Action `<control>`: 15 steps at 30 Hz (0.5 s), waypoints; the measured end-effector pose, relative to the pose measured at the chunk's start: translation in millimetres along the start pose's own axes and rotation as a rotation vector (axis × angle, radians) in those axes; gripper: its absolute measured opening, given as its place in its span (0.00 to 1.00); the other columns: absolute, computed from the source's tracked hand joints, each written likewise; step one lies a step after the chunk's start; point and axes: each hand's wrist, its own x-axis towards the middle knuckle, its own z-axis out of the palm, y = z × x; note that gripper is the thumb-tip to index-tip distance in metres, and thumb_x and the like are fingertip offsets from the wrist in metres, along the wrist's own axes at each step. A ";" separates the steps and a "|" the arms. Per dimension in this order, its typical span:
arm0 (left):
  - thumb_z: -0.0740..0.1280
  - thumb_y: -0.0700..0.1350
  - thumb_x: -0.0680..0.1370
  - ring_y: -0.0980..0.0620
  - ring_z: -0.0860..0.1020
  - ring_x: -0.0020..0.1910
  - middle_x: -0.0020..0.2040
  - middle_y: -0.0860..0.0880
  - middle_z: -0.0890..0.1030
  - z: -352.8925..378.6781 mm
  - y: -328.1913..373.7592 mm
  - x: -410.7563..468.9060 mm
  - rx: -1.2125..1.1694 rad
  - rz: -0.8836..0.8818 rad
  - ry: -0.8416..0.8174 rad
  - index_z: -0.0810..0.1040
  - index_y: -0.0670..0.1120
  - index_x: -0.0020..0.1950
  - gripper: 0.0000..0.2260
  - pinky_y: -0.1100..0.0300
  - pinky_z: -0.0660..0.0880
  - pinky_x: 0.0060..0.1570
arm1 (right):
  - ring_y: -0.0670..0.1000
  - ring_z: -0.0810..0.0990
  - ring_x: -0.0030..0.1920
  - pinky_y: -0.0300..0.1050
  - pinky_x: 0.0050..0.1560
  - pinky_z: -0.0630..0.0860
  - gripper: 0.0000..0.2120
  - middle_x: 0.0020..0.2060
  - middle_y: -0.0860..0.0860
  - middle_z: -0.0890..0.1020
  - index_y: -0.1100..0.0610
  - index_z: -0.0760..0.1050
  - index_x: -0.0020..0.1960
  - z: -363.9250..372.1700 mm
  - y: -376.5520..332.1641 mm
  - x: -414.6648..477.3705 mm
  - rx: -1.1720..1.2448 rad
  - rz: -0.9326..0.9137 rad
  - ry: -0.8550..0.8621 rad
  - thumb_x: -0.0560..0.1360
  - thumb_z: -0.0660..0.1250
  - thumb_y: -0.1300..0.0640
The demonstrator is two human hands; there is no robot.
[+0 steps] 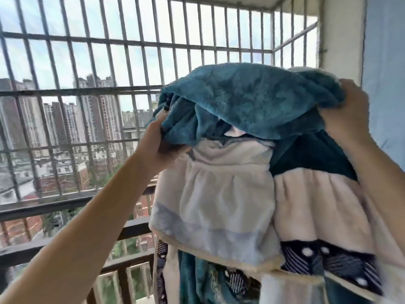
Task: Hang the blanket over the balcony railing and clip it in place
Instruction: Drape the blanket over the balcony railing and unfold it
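Two hands hold the blanket (252, 102) up before us. We see it bunched and raised in the right half of the view, from about 1 o'clock down to 5 o'clock. It has a teal plush fold on top, pale pinkish-white panels beneath, and a dark navy band with white dots and stripes lower down.

The left hand (157, 139) comes in from 7 o'clock on a bare forearm and meets the bundle at its 9 o'clock edge. Its fingers curl into the teal fold and grip it, the tips buried in the cloth. The right hand (348, 113), at the bundle's 2 o'clock corner, grips the top teal edge with its fingers curled over it.

The blanket's lower part hangs in front of the dark balcony railing (26, 210), whose bars run from 9 o'clock towards 6 o'clock. We cannot tell whether the cloth rests on the top rail, since it hides that stretch.

Beyond the railing a pale metal grille (87, 91) fills the view from 9 to 12 o'clock, with tall buildings (28, 119) behind it. A white wall (341, 29) stands at 1 o'clock, just behind the right hand.
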 end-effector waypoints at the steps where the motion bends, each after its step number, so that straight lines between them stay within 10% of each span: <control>1: 0.62 0.47 0.80 0.47 0.84 0.47 0.52 0.45 0.83 -7.2 9.8 9.2 0.001 0.008 0.030 0.71 0.46 0.71 0.19 0.52 0.84 0.38 | 0.39 0.70 0.31 0.27 0.25 0.62 0.12 0.32 0.46 0.72 0.55 0.69 0.39 15.8 -3.3 19.9 -0.030 -0.020 -0.008 0.70 0.63 0.46; 10: 0.61 0.45 0.80 0.42 0.81 0.56 0.58 0.41 0.82 -61.5 109.2 101.9 -0.005 0.209 0.219 0.78 0.45 0.64 0.15 0.56 0.83 0.40 | 0.49 0.70 0.41 0.45 0.40 0.65 0.14 0.30 0.46 0.67 0.50 0.61 0.31 187.8 -61.5 185.2 -0.045 -0.130 -0.112 0.70 0.63 0.48; 15: 0.63 0.52 0.80 0.46 0.82 0.55 0.60 0.45 0.82 -129.6 103.8 151.0 0.069 0.191 0.481 0.77 0.48 0.65 0.16 0.58 0.81 0.33 | 0.56 0.76 0.46 0.46 0.45 0.70 0.11 0.37 0.50 0.73 0.51 0.66 0.37 331.5 -36.3 187.8 -0.209 -0.127 -0.469 0.77 0.62 0.53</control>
